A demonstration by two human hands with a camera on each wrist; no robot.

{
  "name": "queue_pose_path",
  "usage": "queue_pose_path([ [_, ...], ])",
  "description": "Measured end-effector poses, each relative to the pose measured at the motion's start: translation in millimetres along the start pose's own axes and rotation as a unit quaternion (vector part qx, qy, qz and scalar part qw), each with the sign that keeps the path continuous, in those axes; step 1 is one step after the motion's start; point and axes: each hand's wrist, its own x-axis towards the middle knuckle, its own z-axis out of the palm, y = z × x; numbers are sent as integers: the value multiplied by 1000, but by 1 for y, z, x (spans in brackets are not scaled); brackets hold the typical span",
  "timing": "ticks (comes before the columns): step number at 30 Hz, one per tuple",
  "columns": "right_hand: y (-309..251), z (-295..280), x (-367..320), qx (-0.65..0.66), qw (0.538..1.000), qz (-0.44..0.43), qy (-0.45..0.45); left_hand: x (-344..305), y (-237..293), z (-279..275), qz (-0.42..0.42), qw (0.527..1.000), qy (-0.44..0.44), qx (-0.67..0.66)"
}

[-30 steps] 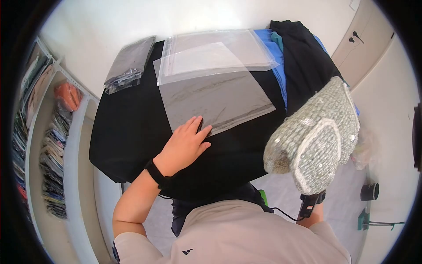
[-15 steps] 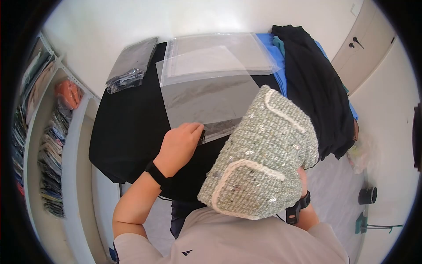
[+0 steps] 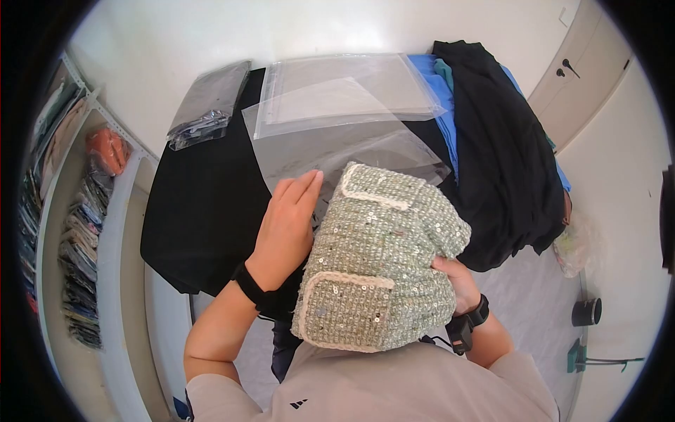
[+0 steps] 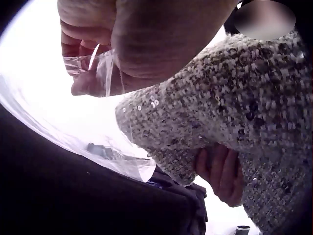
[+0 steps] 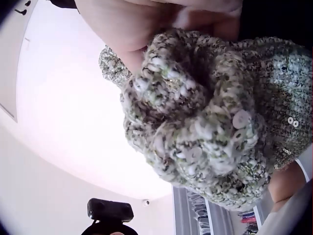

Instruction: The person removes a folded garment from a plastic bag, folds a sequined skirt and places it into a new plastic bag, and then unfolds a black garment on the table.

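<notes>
My left hand [image 3: 281, 221] pinches the near edge of a clear plastic bag [image 3: 404, 151]. In the left wrist view the film shows between its curled fingers, and the bag [image 4: 134, 169] lifts away from the black surface. A folded sage-green tweed garment [image 3: 383, 260] with cream braided trim and small sequins hangs in front of my chest. My right hand [image 3: 460, 285] grips it from its right side, thumb on top. Seen from the left wrist, the fingers of that hand [image 4: 222, 171] curl beneath the folds. The garment covers part of the bag's near edge.
More clear bags [image 3: 337, 67] lie at the back of the black-covered table [image 3: 190, 211]. A packed dark garment [image 3: 211, 102] sits at back left; black clothing [image 3: 499, 155] and blue fabric [image 3: 450, 141] lie on the right. Shelves [image 3: 133, 232] of bagged clothes stand left.
The garment has swung from the far right to the middle, in front of my chest, with the right hand. My left hand has taken the bag's edge and raised it.
</notes>
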Motion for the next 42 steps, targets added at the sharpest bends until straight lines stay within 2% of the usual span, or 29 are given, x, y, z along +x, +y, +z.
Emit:
queue_pose_path([
  [4,-4,10,7,-34,999,19,-10,-3,-1,-1,-13,1000,-4,-7],
  [6,-7,12,10,-18,997,70,1,-3,-1,-2,-10,1000,11,-7],
  [14,-18,14,24,-31,994,101,-26,-7,-7,-5,4,999,24,-28],
  [16,-30,15,34,-37,997,65,-14,-8,-4,-7,9,1000,18,-24],
  [23,-36,12,63,103,994,-36,-10,-10,-5,-1,1,999,20,-34],
  [26,-27,6,69,148,987,-43,-33,-10,-2,2,0,1000,13,-9],
  [27,-27,9,69,187,982,-21,-26,-10,0,3,-3,1000,9,12],
  [31,-24,11,70,196,978,-33,-64,-15,2,2,0,998,-4,62],
  [33,-23,12,74,201,978,-59,4,-16,4,2,-13,995,-4,101],
  [38,-6,16,81,135,985,-108,-7,-12,4,10,-22,996,18,89],
  [40,5,18,85,35,983,-155,88,-11,1,12,-26,996,26,77],
  [42,7,21,84,4,981,-165,97,-11,1,13,-27,997,26,69],
])
